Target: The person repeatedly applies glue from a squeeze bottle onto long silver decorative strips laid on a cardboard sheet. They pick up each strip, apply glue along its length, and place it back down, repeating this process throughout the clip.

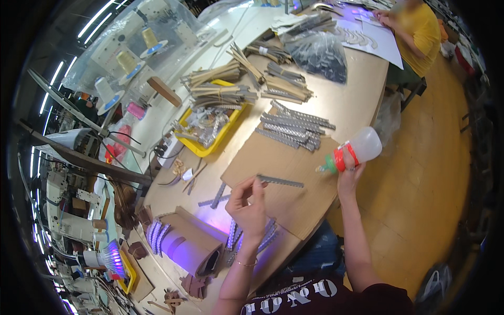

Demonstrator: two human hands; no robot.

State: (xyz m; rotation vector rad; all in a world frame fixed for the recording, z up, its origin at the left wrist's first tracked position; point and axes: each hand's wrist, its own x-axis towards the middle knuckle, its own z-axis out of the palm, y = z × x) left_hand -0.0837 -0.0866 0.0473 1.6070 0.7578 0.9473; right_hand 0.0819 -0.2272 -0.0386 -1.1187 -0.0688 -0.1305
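Dark maroon short-sleeved shirt [362,304]; bold white lettering [302,295] across it; thin bracelet [247,264] on left wrist [250,254]

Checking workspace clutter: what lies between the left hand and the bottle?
In the head view, the grey strip in the left hand reaches partway, with bare cardboard showing beyond it.

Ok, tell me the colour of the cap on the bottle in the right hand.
The cap is green; the head view shows it best.
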